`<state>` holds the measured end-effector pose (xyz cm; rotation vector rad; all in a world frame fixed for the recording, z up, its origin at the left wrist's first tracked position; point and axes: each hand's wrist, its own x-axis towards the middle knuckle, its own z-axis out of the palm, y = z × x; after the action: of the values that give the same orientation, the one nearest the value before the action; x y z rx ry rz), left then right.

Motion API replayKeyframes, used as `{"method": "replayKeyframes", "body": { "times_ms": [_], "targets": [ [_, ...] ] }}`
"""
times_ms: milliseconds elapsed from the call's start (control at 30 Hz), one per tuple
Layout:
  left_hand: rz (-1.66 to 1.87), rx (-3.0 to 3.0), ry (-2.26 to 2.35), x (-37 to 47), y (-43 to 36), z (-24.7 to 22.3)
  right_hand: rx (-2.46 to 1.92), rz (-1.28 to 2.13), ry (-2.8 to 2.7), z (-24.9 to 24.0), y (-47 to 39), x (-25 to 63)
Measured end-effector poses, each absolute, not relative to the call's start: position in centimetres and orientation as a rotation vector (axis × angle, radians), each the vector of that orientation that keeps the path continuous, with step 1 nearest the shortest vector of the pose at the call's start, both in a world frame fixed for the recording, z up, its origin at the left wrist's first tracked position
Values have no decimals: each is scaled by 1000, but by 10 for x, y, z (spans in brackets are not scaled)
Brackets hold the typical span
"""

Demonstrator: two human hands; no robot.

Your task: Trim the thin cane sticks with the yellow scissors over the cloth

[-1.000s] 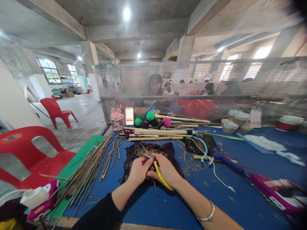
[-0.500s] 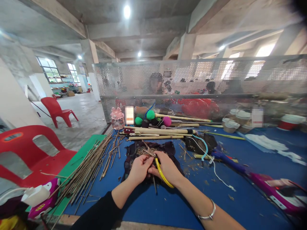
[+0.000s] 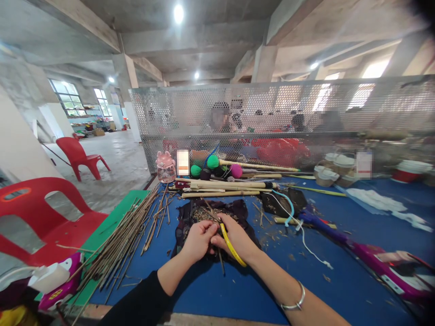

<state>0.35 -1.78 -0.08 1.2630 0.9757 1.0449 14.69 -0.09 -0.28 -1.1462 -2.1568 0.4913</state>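
My left hand [image 3: 198, 240] is closed in a pinch, its fingertips meeting my right hand [image 3: 234, 236] above a dark cloth [image 3: 181, 226]. A thin brown stick [image 3: 221, 263] runs between the hands, its lower end poking out toward me; my left fingers appear to grip it. Wrapped in my right hand is a pair of scissors with yellow handles [image 3: 232, 248], blades pointing away over the cloth. Small plant clippings [image 3: 200, 213] lie scattered on the cloth. The exact contact between blades and stick is hidden by my fingers.
To the left, a bundle of thin sticks [image 3: 118, 244] lies across a green board [image 3: 134, 198]. Thicker peeled poles [image 3: 231, 185] and yarn balls [image 3: 213, 161] are at the back, by a perforated metal screen [image 3: 190, 108]. A purple power strip [image 3: 377, 262] is at right.
The lower end of the stick has swung slightly to the right. The scissors and both hands stay in nearly the same place, with the whole view shifted a little.
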Motion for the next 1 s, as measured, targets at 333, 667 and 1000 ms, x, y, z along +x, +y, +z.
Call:
{"method": "replayKeyframes", "body": {
  "times_ms": [333,667,1000],
  "targets": [
    [1042,1313,1035,3,-20,2,-1185,447,-2205,7,-5,150],
    [1051,1281,1043,2,-19,3,-1305,486,-2215,3,-5,148],
    [1092,1238,1109,1,-17,2,-1319,303,-2215,6,-6,147]
  ]
}}
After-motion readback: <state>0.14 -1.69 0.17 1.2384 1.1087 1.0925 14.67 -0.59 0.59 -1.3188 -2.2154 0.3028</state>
